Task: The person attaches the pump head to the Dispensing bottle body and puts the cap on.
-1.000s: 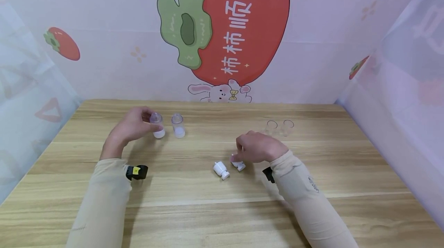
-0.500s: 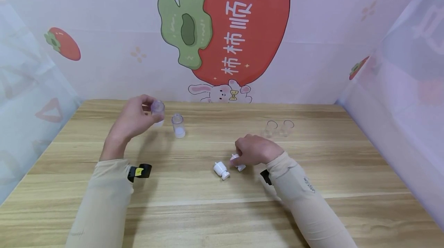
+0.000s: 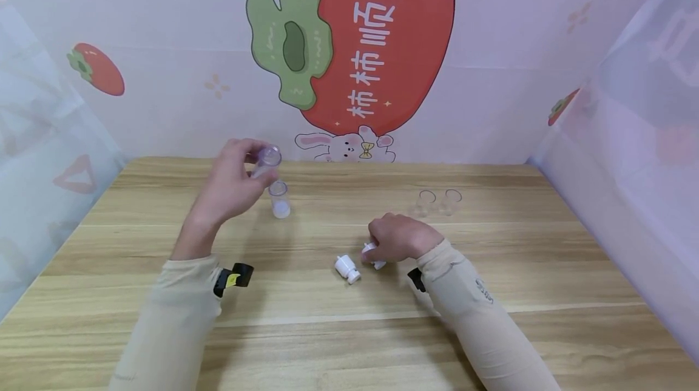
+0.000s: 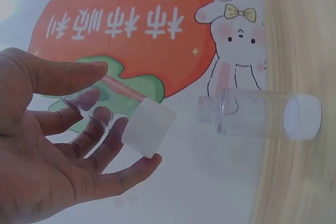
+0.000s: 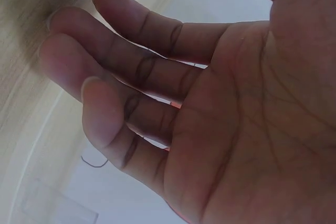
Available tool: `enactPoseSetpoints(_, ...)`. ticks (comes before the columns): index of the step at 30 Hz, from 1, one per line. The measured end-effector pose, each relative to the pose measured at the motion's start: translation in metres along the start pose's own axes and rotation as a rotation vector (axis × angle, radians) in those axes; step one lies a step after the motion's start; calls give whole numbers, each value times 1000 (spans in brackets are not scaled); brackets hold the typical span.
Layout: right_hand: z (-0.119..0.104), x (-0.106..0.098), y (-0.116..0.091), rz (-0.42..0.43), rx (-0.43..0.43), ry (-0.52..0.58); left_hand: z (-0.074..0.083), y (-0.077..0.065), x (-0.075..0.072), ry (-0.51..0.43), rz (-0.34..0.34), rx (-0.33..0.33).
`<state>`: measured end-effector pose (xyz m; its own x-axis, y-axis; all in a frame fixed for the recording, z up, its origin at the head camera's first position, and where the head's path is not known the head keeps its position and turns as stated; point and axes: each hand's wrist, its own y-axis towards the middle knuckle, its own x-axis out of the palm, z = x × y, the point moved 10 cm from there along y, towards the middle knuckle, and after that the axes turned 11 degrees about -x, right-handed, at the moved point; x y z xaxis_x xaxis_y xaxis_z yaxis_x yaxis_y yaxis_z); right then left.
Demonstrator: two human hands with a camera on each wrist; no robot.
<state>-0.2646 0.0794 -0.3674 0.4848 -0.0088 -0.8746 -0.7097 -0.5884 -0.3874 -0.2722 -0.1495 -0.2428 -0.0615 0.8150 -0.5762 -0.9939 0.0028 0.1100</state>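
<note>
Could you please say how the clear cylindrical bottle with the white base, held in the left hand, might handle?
The clear cylindrical bottle seems stiff, showing no dent when gripped. It looks hollow, so likely light; being round, it could roll.

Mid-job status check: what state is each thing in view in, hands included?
Left hand: holding a bottle
Held bottle: off the table, tilted, no white top fitted
Other bottle: upright on the table, neck bare
Left white top: lying on its side, untouched
Right white top: partly hidden by fingers
Right hand: at that top; grip unclear
Two clear cylinders: on the table; too faint to tell open or closed
</note>
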Motion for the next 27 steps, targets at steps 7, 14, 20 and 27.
enactPoseSetpoints(7, 0, -2, -1, 0, 4, 1, 9, -2, 13, 20, -13, 47)
enactPoseSetpoints(14, -1, -4, -2, 11, -4, 2, 14, -2, 22, 56, -54, 93)
enactPoseSetpoints(20, 0, -9, -3, 40, -8, -5, 20, -5, 30, 50, -112, 111)
enactPoseSetpoints(27, 1, -18, -8, 73, -10, 1, 25, -7, 37, 78, -121, 136)
